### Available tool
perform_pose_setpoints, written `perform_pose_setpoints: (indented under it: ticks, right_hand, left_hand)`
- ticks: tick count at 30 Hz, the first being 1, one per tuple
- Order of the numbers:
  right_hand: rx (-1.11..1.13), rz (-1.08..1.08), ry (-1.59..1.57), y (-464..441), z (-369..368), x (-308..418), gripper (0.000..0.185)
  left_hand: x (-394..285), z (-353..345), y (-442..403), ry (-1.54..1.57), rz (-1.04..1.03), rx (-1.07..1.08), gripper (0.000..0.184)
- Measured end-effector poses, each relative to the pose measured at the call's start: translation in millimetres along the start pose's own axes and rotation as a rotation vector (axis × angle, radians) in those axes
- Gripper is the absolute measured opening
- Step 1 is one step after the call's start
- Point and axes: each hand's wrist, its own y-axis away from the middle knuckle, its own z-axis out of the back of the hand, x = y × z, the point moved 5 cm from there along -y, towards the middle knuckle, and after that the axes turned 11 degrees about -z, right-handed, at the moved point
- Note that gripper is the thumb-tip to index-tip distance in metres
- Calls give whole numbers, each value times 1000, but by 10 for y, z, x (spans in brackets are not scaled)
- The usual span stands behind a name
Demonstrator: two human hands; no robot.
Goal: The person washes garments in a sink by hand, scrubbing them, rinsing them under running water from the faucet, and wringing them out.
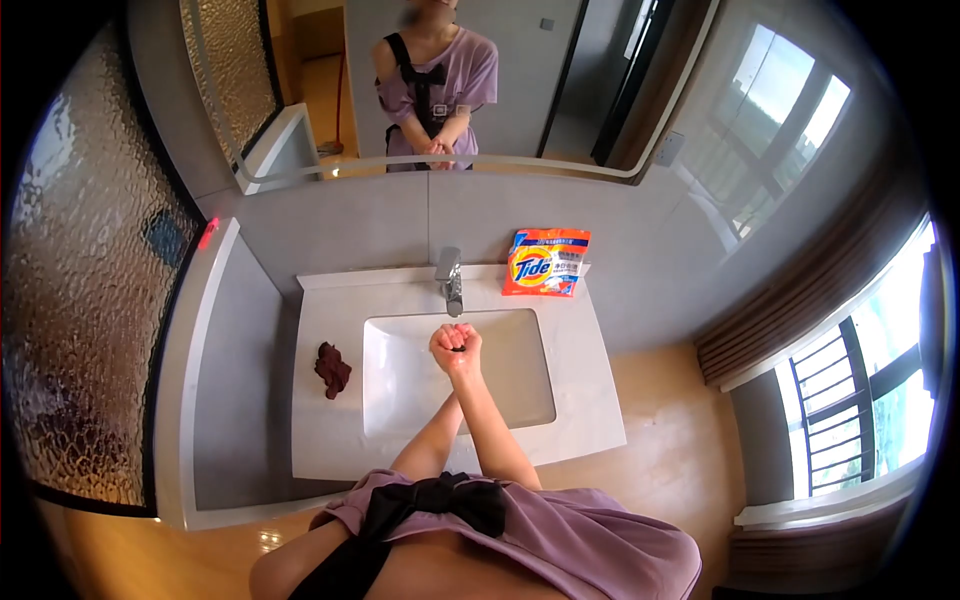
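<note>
Over the white sink [395,375], my forearms cross at the wrists, just in front of the metal faucet [449,280]. My right hand [457,346] is closed like a fist below the spout, with a small dark bit showing between its fingers that I cannot make out. Behind the right wrist, my left hand is mostly hidden, so its fingers cannot be told apart. The mirror [520,60] shows the two hands close together. A crumpled dark red cloth [332,370] lies on the counter [325,430] to the left of the basin.
An orange Tide detergent bag [545,263] leans against the wall at the counter's back right. On the left stand a low white-topped partition [205,330] and a textured glass panel [85,300]. A curtain [800,290] and a barred window [835,400] are at the right.
</note>
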Motion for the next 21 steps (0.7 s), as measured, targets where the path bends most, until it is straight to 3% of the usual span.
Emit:
perform_pose_setpoints:
  ticks: [2,5,6,7,8,9,10,11,13,14,15,17,18,19,20,21]
  right_hand:
    - [17,35,27,53,-17,39,25]
    - [32,-29,-91,170,-34,124,29]
    - [5,-99,-1,233,-44,122,31]
    - [-21,-172,92,284,-52,113,34]
    - [0,-169,423,362,22,143,33]
    - [-201,-235,368,501,122,168,19]
    - [-199,-333,692,671,116,239,21]
    - [-198,-426,1014,842,102,332,29]
    - [-253,-423,1825,1114,-69,490,40]
    - [-316,-377,1952,1166,-131,605,41]
    - [-290,-341,1954,1199,-188,735,42]
    - [-41,-417,1454,1332,-323,816,44]
    - [-34,-420,1458,1275,-275,848,44]
    - [-112,-285,1751,1178,-156,1013,44]
    - [-219,-144,2029,1158,69,1225,45]
    - [-334,2,2305,1149,277,1442,46]
  left_hand:
    - [69,-11,20,-49,-15,14,22]
    - [235,-10,12,-150,-39,59,23]
    - [374,33,-28,-195,-39,90,23]
    - [485,96,-89,-264,-52,144,23]
    - [603,173,-150,-377,-71,242,24]
    - [716,283,-254,-537,-138,390,24]
    - [709,343,-379,-750,-382,634,26]
    - [475,374,-439,-755,-386,625,26]
    - [-54,181,-260,-429,149,1023,8]
    - [-141,224,-214,-494,175,1117,12]
    - [-239,286,-181,-495,176,1115,12]
    - [-264,499,4,-208,657,923,15]
    - [-174,622,115,-170,785,862,17]
    - [1,734,201,-126,919,801,19]
    - [326,976,172,-436,799,923,22]
    - [385,1131,74,-1020,502,906,23]
